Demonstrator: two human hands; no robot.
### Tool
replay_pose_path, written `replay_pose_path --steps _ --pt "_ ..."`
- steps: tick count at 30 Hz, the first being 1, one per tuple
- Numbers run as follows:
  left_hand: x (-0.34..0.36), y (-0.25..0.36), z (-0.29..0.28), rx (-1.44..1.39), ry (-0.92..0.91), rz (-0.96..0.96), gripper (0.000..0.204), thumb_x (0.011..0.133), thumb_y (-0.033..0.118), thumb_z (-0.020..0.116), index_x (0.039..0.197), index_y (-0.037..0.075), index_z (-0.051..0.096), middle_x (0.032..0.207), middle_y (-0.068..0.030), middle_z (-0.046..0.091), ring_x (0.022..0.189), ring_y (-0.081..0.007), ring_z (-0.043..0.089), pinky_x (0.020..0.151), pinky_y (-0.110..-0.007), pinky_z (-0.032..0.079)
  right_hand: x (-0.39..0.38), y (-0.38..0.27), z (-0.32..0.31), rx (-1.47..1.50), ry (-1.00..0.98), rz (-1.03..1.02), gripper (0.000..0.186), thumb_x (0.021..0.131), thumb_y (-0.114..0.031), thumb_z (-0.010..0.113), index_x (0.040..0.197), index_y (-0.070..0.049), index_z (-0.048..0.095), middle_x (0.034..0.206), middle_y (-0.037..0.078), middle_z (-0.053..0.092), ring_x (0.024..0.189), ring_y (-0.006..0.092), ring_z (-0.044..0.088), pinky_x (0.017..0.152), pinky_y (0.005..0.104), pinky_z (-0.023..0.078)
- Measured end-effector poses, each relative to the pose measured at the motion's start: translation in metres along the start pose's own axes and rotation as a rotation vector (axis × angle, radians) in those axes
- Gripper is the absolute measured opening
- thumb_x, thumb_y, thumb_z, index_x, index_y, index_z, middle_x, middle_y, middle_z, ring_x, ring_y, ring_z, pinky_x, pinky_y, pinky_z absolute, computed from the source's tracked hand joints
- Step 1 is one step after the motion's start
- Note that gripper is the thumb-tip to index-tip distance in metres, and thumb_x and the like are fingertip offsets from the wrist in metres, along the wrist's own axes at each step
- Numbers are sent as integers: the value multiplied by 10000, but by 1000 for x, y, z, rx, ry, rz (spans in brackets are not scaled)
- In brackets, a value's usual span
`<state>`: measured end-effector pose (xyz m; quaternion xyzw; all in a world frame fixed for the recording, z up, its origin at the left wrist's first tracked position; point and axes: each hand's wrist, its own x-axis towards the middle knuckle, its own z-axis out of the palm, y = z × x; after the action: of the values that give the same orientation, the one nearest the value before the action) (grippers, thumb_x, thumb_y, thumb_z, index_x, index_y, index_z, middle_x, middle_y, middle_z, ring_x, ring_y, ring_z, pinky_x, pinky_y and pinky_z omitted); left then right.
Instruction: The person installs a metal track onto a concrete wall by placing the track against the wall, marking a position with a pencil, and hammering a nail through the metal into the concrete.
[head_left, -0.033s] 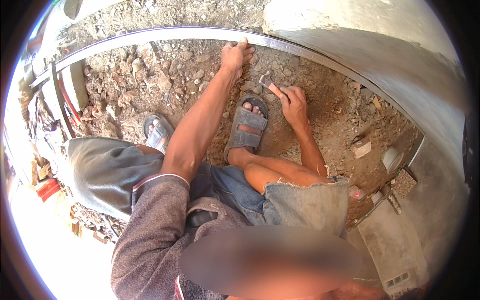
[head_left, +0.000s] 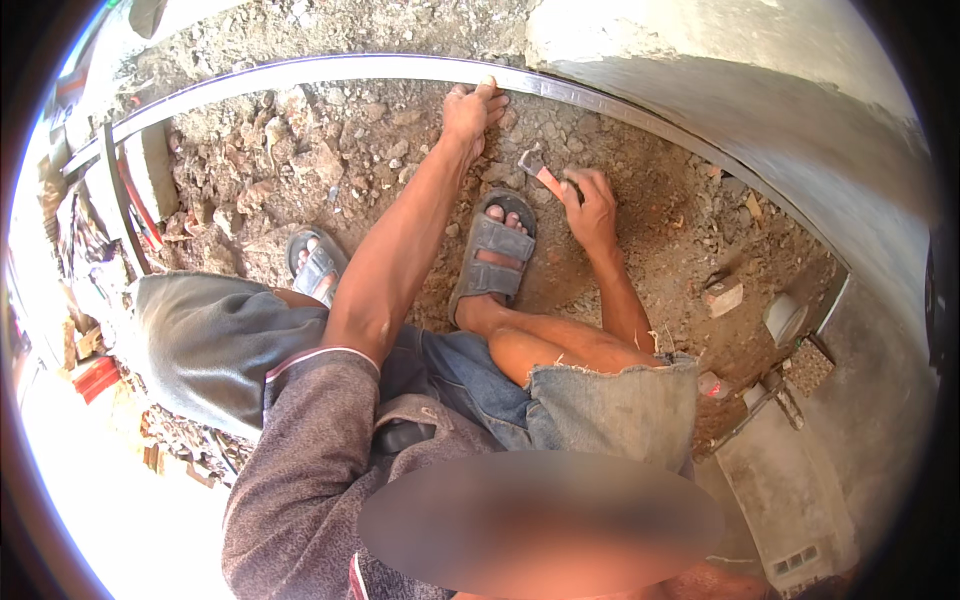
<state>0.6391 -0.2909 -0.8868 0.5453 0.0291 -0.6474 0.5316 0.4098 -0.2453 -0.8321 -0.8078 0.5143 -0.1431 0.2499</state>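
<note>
Metal strip [head_left: 330,68] is spanning the rubble [head_left: 310,155] ahead; the left hand [head_left: 470,115], arm [head_left: 400,245] outstretched, is touching it, grasp unclear. The right hand [head_left: 592,208], forearm [head_left: 622,295] slanting leftward, is gripping an orange-handled tool [head_left: 549,181].

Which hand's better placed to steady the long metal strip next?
Left, most likely: the left hand has a fingertip on the metal strip. The right hand is apart from it and holds the orange-handled tool, so it seems less free.
</note>
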Motion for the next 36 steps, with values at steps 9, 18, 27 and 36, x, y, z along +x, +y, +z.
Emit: replay_pose_path --steps 9,18,27,36 --pt "-7 1 1 -69 13 -4 405 921 206 560 1163 -64 381 1135 -203 541 1011 -302 586 895 -388 487 78 -19 27 602 38 545 251 875 -157 591 1070 1 603 984 156 640 836 236 641 729 344 512" --pt "-6 4 0 -2 -52 69 431 944 172 485 1187 -127 290 1188 -268 470 1060 -329 546 992 -443 411 95 -28 55 1217 59 831 301 860 -98 628 1098 61 537 972 187 626 812 221 630 720 314 528" --pt "2 -7 -4 -39 -98 106 356 956 156 454 1135 -143 381 1132 -268 523 1038 -320 568 994 -440 431 102 -30 72 1456 192 911 218 863 -66 617 1025 59 542 944 204 630 759 220 632 656 317 549" --pt "-1 -8 -2 -169 -84 109 273 922 137 537 1060 -32 372 1011 -180 573 913 -236 596 812 -360 485 103 -32 78 1448 247 911 203 882 -49 576 1044 63 527 949 214 630 728 216 633 628 316 554"
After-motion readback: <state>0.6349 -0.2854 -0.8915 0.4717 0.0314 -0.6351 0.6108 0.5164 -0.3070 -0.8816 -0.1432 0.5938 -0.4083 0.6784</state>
